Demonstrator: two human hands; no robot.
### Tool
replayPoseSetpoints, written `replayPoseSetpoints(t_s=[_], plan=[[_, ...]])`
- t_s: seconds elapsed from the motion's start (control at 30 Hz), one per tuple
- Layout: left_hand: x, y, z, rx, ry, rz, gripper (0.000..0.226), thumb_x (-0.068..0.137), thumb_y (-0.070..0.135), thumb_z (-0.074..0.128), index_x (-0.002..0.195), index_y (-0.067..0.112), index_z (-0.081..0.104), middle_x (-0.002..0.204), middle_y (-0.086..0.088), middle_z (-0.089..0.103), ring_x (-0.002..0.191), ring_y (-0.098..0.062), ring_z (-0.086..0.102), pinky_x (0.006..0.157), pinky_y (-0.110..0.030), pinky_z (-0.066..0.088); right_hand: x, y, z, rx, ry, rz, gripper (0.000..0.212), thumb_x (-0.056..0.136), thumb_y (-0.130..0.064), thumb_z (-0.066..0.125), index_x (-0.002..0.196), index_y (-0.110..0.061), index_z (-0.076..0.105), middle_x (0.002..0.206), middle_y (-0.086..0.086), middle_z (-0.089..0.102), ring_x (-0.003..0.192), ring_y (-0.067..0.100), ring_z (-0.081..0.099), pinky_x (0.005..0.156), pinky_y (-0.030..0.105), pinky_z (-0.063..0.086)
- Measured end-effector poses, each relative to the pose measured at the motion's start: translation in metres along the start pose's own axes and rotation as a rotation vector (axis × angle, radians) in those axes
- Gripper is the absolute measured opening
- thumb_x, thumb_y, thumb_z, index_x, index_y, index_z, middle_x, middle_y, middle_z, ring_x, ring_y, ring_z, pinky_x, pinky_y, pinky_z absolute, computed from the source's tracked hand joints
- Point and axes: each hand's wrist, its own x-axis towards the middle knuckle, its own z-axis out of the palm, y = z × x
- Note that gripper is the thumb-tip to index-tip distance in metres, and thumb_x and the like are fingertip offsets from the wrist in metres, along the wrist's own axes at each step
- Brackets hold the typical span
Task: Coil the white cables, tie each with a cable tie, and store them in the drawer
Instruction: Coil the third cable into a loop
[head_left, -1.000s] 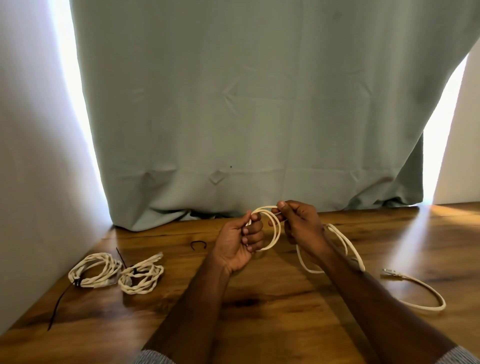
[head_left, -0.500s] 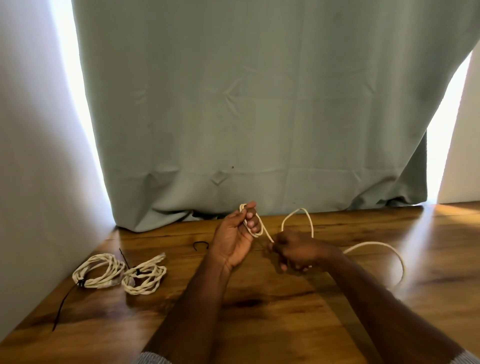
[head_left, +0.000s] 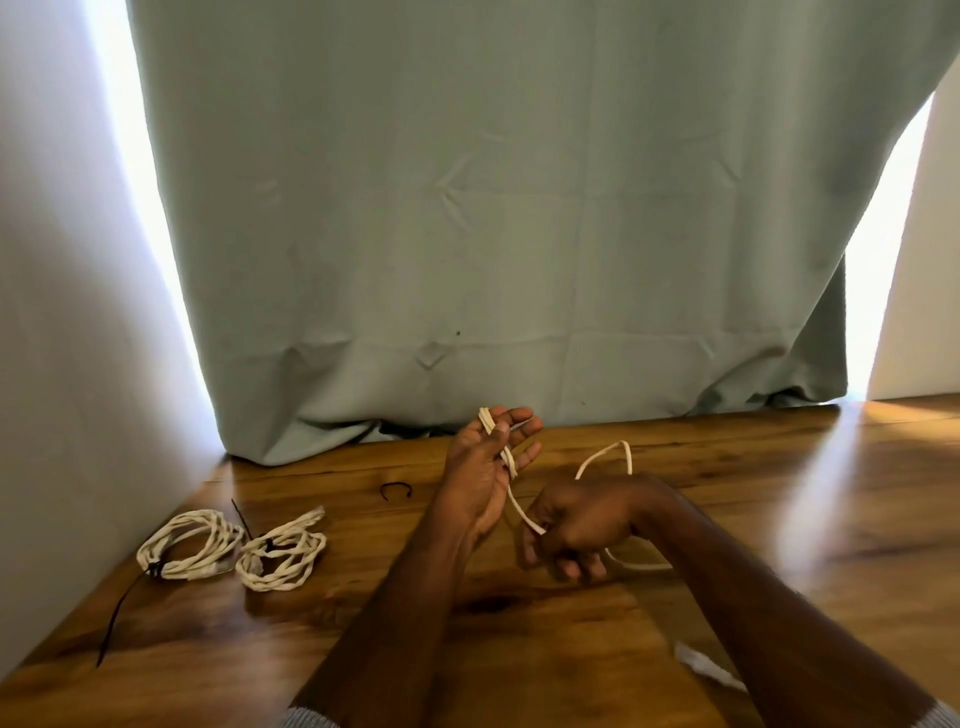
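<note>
My left hand (head_left: 480, 475) is raised above the wooden table (head_left: 519, 649) with loops of a white cable (head_left: 511, 496) wound over its fingers. My right hand (head_left: 576, 525) sits lower and to the right, pinching the same cable, which arcs up behind the wrist and trails out under my forearm. Two coiled white cables lie at the left: one coil (head_left: 189, 543) bound with a black cable tie whose tail runs toward the table's front, and a second coil (head_left: 283, 553) tied with a black tie. A loose curved black cable tie (head_left: 396, 491) rests ahead of my left hand.
A grey-green curtain (head_left: 493, 234) hangs along the back edge of the table. A white wall (head_left: 67, 364) closes off the left side. A blurred white cable end (head_left: 706, 670) shows beside my right forearm. No drawer is in view.
My right hand dropped down and toward me, pulling the cable taut from the left hand. My left hand lifted and spread its fingers. The cable's free end was drawn in from the right.
</note>
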Motion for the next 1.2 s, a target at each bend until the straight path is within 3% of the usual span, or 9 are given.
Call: replayPoseSetpoints(t_s=[0.1,0.23,0.37,0.53,0.67,0.8,1.0,1.1,1.2], plan=[[-0.003,-0.01,0.0,0.322,-0.026,0.041,0.02,0.101,-0.003,0.041,0.114,0.007,0.053,0.096,-0.009,0.069,0.087,-0.019,0.07,0.078,-0.031,0.056,-0.001,0.001,-0.001,-0.006,0.085,-0.117,0.016,0.096,-0.02,0.062,0.101,-0.012,0.075,0.067,-0.006,0.065,0.058,0.012,0.057,0.057,0.026,0.046],[-0.007,-0.009,-0.003,0.512,-0.033,-0.011,0.015,0.1,0.003,0.048,0.108,0.011,0.057,0.081,-0.007,0.064,0.069,-0.016,0.061,0.059,-0.027,0.049,-0.007,0.005,-0.011,0.041,0.474,-0.275,0.013,0.092,-0.02,0.068,0.086,-0.015,0.079,0.069,-0.017,0.07,0.063,-0.003,0.06,0.06,0.014,0.044],[-0.012,-0.004,-0.002,0.641,-0.069,-0.082,0.01,0.104,0.016,0.045,0.105,0.011,0.053,0.069,-0.004,0.057,0.05,-0.013,0.047,0.047,-0.027,0.035,-0.006,0.023,-0.02,0.147,0.647,-0.363,0.01,0.088,-0.022,0.074,0.087,-0.014,0.079,0.083,-0.003,0.077,0.081,0.016,0.071,0.077,0.036,0.055],[-0.019,0.001,0.003,0.585,-0.186,-0.253,0.039,0.106,0.044,0.031,0.086,0.019,0.053,0.058,0.001,0.04,0.043,-0.009,0.025,0.045,-0.028,0.014,0.004,0.038,-0.021,0.225,0.83,-0.459,0.014,0.078,-0.021,0.084,0.087,-0.018,0.074,0.082,0.001,0.073,0.075,0.019,0.068,0.068,0.039,0.054],[-0.02,0.003,0.002,0.407,-0.283,-0.332,0.042,0.099,0.055,0.04,0.076,0.023,0.053,0.054,0.002,0.025,0.039,-0.008,0.016,0.043,-0.027,0.005,0.009,0.044,-0.017,0.218,0.799,-0.504,0.021,0.089,-0.027,0.074,0.109,-0.026,0.067,0.106,-0.007,0.069,0.094,0.009,0.067,0.072,0.027,0.051],[-0.018,0.005,-0.003,0.305,-0.252,-0.328,0.04,0.097,0.05,0.044,0.074,0.018,0.046,0.048,0.003,0.023,0.032,-0.006,0.016,0.041,-0.022,0.005,0.01,0.043,-0.01,0.363,0.666,-0.479,0.02,0.099,-0.025,0.059,0.118,-0.021,0.065,0.092,0.001,0.073,0.056,0.014,0.054,0.05,0.024,0.043],[-0.018,-0.001,-0.007,0.344,-0.162,-0.323,0.051,0.097,0.059,0.041,0.066,0.019,0.045,0.05,0.001,0.025,0.034,-0.008,0.017,0.041,-0.022,0.009,0.013,0.039,-0.008,0.249,0.783,-0.549,0.019,0.1,-0.009,0.056,0.11,-0.006,0.072,0.087,-0.009,0.074,0.076,0.003,0.068,0.066,0.013,0.047],[-0.017,0.001,-0.007,0.266,-0.239,-0.366,0.047,0.095,0.057,0.046,0.065,0.02,0.049,0.048,0.004,0.026,0.033,-0.005,0.018,0.04,-0.022,0.008,0.011,0.039,-0.008,0.352,0.777,-0.543,0.02,0.1,-0.005,0.054,0.106,0.0,0.072,0.075,-0.011,0.071,0.063,-0.002,0.062,0.056,0.009,0.042],[-0.017,0.004,-0.008,0.21,-0.303,-0.388,0.039,0.094,0.049,0.051,0.069,0.02,0.051,0.048,0.006,0.026,0.033,-0.004,0.018,0.039,-0.02,0.009,0.012,0.043,-0.007,0.478,0.699,-0.536,0.021,0.101,-0.015,0.054,0.105,-0.006,0.073,0.071,-0.001,0.067,0.049,0.004,0.048,0.045,0.019,0.036]])
